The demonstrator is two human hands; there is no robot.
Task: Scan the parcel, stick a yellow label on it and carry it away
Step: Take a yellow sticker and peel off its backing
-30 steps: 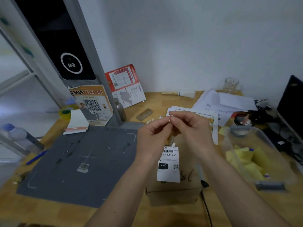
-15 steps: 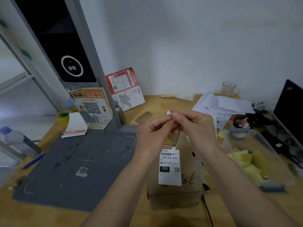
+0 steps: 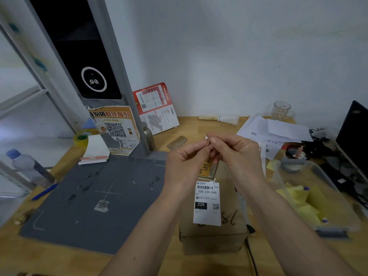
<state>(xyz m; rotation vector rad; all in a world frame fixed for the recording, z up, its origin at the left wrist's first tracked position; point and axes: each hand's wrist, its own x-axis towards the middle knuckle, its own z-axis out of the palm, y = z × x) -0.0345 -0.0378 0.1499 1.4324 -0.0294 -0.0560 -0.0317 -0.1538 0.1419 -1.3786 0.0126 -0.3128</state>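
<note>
One brown cardboard parcel (image 3: 214,226) is seen lying on the wooden counter (image 3: 195,126) near its front edge, just right of the dark grey scanning mat (image 3: 95,200); its long axis runs from the front edge toward the back wall. One white printed shipping label (image 3: 207,203), marked 220-220-C40, is seen over the parcel's top, its long side along the same axis and its barcode end toward the wall. Above the parcel's far end, two hands are held together: the left hand (image 3: 184,165) and the right hand (image 3: 239,154) are both pinched, fingertips meeting, on one small thin piece (image 3: 207,142) seen edge-on; its nature cannot be told. One clear plastic bin (image 3: 326,232) holding yellow paper slips (image 3: 298,198) is seen at the right edge of the counter, beside the parcel. One tall grey scanner post with a black screen (image 3: 93,80) stands at the back left, with one orange QR-code poster (image 3: 116,129) against its foot and one clear plastic water bottle with a blue cap (image 3: 27,164) at the left edge.
</note>
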